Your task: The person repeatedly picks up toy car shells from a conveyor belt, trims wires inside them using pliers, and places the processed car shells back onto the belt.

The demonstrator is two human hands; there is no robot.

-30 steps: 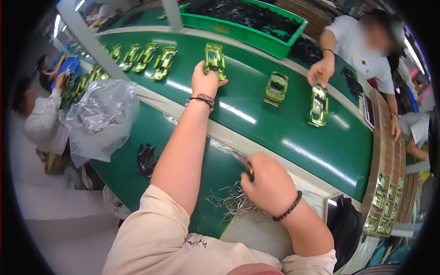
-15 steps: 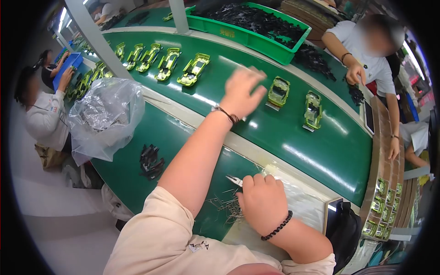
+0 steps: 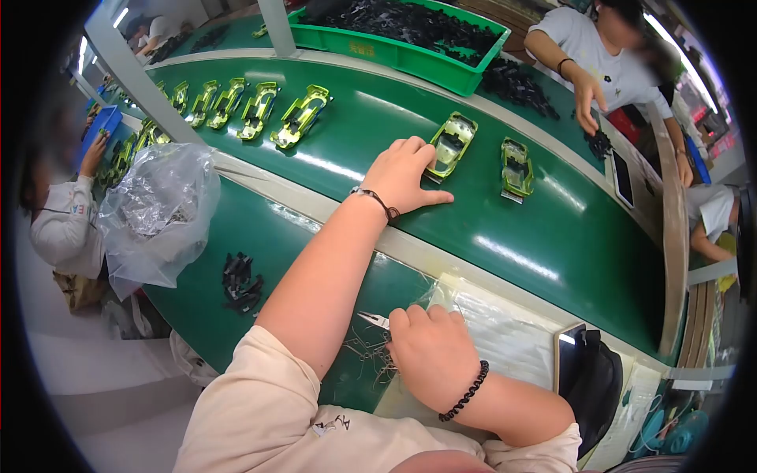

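Glossy yellow-green toy-car shell [image 3: 453,145] lies on the smooth green work surface [image 3: 489,221], just ahead and right of the left hand [image 3: 404,176], by its fingertips; long axis slants, far end rightward. Left hand is nearer: arm stretched forward, palm down, thumb spread wide; contact unclear. Right hand [image 3: 434,347], lower, grips silver-nosed pliers [image 3: 375,320], nose pointing left, near thin silvery wire pieces [image 3: 366,351].
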